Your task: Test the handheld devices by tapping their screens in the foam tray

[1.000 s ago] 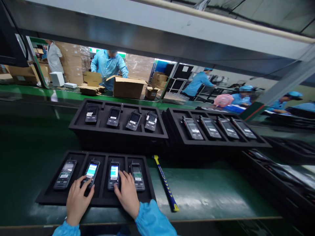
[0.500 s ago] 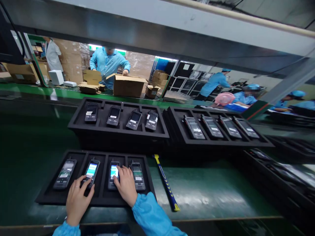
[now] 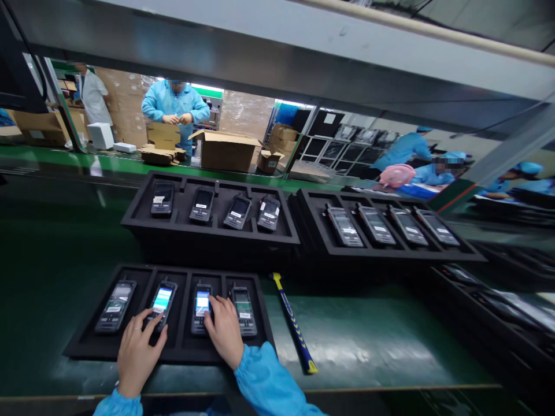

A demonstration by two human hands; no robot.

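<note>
Handheld radios (image 3: 161, 305) stand four abreast in the front black foam tray (image 3: 87, 346), one per compartment, the second and third from the left with lit screens. The left hand (image 3: 137, 353) sits on the second radio's lower half, its fingers (image 3: 147, 326) curled over it. The right hand (image 3: 224, 332) lies across the third radio, its fingers (image 3: 217, 306) close together, their tips at the screen's right edge, just beside the fourth radio. Whether either hand grips, I cannot tell. Right of the tray, a yellow-and-blue tool handle (image 3: 293, 323) lies on the green bench (image 3: 368, 346). Two more foam trays (image 3: 208, 245), four radios in each, sit behind. Beyond them, a person in a white coat (image 3: 95, 98) stands at the left, and a person in a blue gown (image 3: 173, 107) stands, hands together, near a cardboard box (image 3: 228, 151).
</note>
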